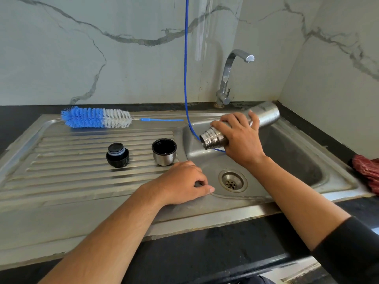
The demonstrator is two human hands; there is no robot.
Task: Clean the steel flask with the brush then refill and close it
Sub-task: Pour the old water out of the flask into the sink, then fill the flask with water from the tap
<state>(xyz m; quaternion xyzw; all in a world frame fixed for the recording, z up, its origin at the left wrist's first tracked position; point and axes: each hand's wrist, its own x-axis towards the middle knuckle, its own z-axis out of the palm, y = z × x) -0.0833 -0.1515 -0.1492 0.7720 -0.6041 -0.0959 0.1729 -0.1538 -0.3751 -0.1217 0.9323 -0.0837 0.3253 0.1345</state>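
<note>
Marble-patterned wall panels back a steel sink [338, 177] set into a dark counter, with a ribbed drainboard [71, 177] to its left and a tap [227, 78] at the rear. Over the basin, the right hand [240, 138] wraps around the steel flask [264, 114], tilted with its open threaded mouth pointing down and left, near the basin's left wall. A blue hose [186, 68] hangs down beside that mouth. The left hand [184, 182] rests loosely curled, holding nothing, on the rim between drainboard and drain [232, 180]. On the ribs stand the stopper [117, 155] and cup lid [164, 152], apart; the brush [96, 117] lies along the back edge. A red cloth [367, 171] sits at the sink's right edge.
</note>
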